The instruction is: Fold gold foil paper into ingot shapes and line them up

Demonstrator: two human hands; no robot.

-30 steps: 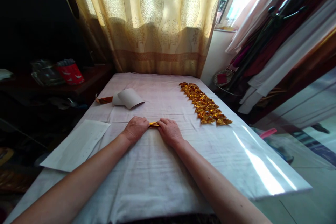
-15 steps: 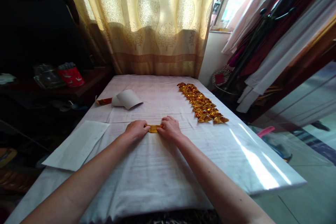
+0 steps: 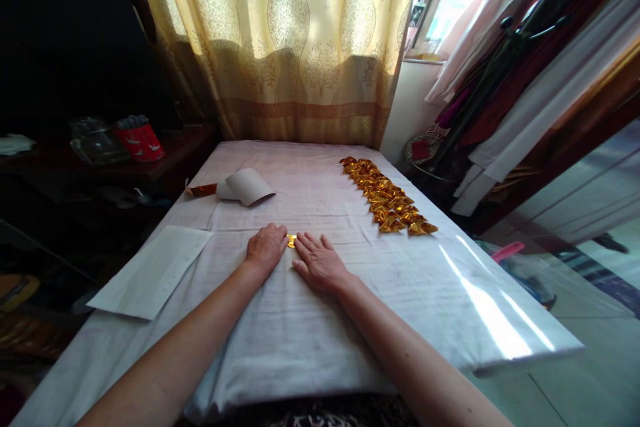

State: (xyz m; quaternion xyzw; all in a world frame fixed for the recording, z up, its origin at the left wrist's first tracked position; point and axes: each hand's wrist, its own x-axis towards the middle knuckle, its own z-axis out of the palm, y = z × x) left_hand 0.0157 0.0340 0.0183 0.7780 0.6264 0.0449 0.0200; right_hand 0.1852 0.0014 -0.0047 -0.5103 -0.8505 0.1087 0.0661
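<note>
A small piece of gold foil paper (image 3: 291,240) lies on the white cloth (image 3: 300,333) of the table, mostly covered by my hands. My left hand (image 3: 265,248) rests knuckles up with its fingers curled down onto the paper's left end. Flat on the cloth, my right hand (image 3: 317,260) has its fingers stretched out, fingertips at the paper's right edge. A long band of several folded gold pieces (image 3: 387,200) runs along the far right of the table.
A curled white sheet (image 3: 246,185) with a gold strip (image 3: 203,189) beside it lies at the far left. A flat white paper (image 3: 153,270) overhangs the left edge. A curtain hangs behind; hanging clothes stand to the right; a dark shelf holds a red container (image 3: 140,140).
Both hands pinched the gold paper between them before. Now the right hand has flattened out beside it, the left covers more of it, and less of the paper shows.
</note>
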